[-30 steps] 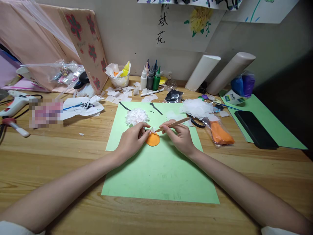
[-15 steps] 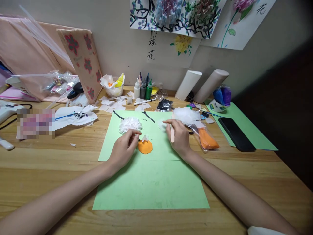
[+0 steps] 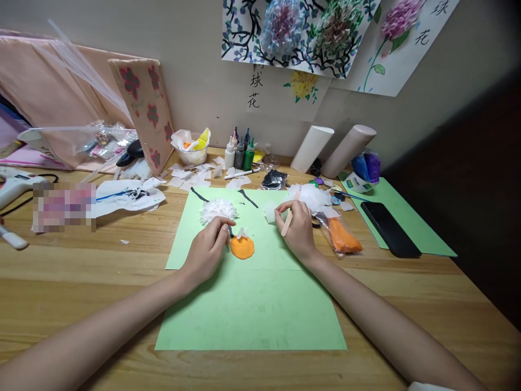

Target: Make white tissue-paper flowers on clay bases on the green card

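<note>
A flat round of orange clay (image 3: 242, 248) lies on green paper (image 3: 252, 309), with a small white scrap of thin paper (image 3: 243, 232) standing at its upper edge. To its left is my left hand (image 3: 209, 244), thumb and forefinger pinched together; whatever they may hold is hidden. Above that hand sits a fluffy white paper pompom (image 3: 218, 210), and a dark strip shows by the fingertips. My right hand (image 3: 300, 231) has a wooden craft stick (image 3: 287, 223) tucked in its fingers. A thin white paper square (image 3: 271, 212) is pinched at that hand's fingertips.
Beside my right hand lie a pile of white paper pieces (image 3: 311, 196) and a bag of orange clay (image 3: 343, 237). Farther right is a black phone (image 3: 391, 229). Paint bottles (image 3: 239, 155), a plastic bowl (image 3: 191, 156) and paper scraps (image 3: 191, 176) line the back.
My right hand has a white paper square at its fingertips now, which was less distinct before. My left hand stays by the orange clay. The view has tilted slightly upward.
</note>
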The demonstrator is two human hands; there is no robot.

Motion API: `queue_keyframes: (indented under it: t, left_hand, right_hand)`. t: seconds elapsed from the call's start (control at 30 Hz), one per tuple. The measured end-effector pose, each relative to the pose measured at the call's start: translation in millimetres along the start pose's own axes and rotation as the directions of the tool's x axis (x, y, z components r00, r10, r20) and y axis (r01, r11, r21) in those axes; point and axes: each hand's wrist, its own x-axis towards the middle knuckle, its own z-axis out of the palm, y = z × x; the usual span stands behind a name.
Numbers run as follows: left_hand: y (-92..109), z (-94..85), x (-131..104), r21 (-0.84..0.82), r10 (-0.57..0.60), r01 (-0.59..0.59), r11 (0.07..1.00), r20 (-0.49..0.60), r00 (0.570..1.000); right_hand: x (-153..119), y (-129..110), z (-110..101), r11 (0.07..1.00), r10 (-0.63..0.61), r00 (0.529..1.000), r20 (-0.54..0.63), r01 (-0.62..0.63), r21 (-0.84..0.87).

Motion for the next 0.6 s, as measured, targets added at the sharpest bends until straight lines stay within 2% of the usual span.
queue_keyframes:
  t: [0.13, 0.23, 0.4, 0.6]
  left_hand:
    - [0.7, -0.5, 0.2, -0.003, 0.011, -0.011, 1.0, 0.001, 1.0]
    - [1.0, -0.7, 0.2, 0.003, 0.022, -0.022, 1.0, 0.018, 1.0]
    - [1.1, -0.7, -0.1, 0.012, 0.071, -0.071, 0.997, 0.061, 0.996]
    - [2.3, 0.9, 0.1, 0.019, 0.137, -0.141, 0.99, 0.147, 0.98]
  right_hand:
    - [-1.0, -5.2, -2.0, 0.986, -0.019, 0.995, -0.101, 0.035, 0.163]
    - [-2.2, -6.9, -2.2, 0.972, -0.041, 0.992, -0.119, 0.067, 0.227]
    - [-3.4, -9.5, -2.5, 0.934, -0.094, 0.995, -0.018, 0.095, 0.344]
    - [-10.5, -17.3, -4.1, 0.792, -0.196, 0.972, 0.133, 0.077, 0.605]
